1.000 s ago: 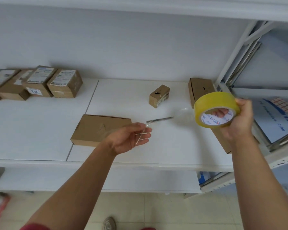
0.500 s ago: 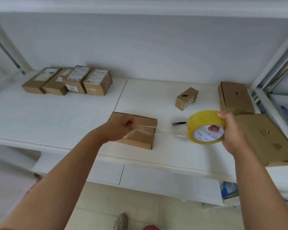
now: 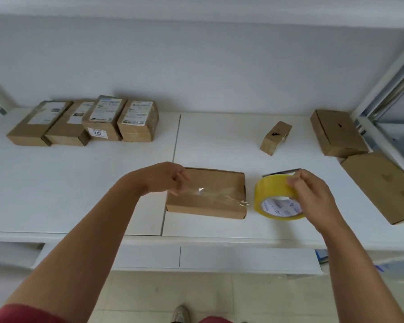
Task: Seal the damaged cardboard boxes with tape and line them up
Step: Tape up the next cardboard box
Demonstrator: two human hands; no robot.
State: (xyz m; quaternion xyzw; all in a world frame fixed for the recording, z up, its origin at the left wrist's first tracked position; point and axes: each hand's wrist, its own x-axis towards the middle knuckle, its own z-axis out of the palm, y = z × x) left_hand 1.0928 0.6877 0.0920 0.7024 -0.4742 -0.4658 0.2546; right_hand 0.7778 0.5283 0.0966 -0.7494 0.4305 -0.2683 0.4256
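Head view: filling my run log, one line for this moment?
left hand pinches tape end | right hand holds tape roll | strip over flat box

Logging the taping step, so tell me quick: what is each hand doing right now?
Left hand: fingers pinch the clear tape strip over the flat box.
Right hand: grips the yellow tape roll.

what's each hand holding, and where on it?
Right hand grips the yellow tape roll over its outer rim. Left hand pinches the free end of the clear tape strip at the flat box's left edge.
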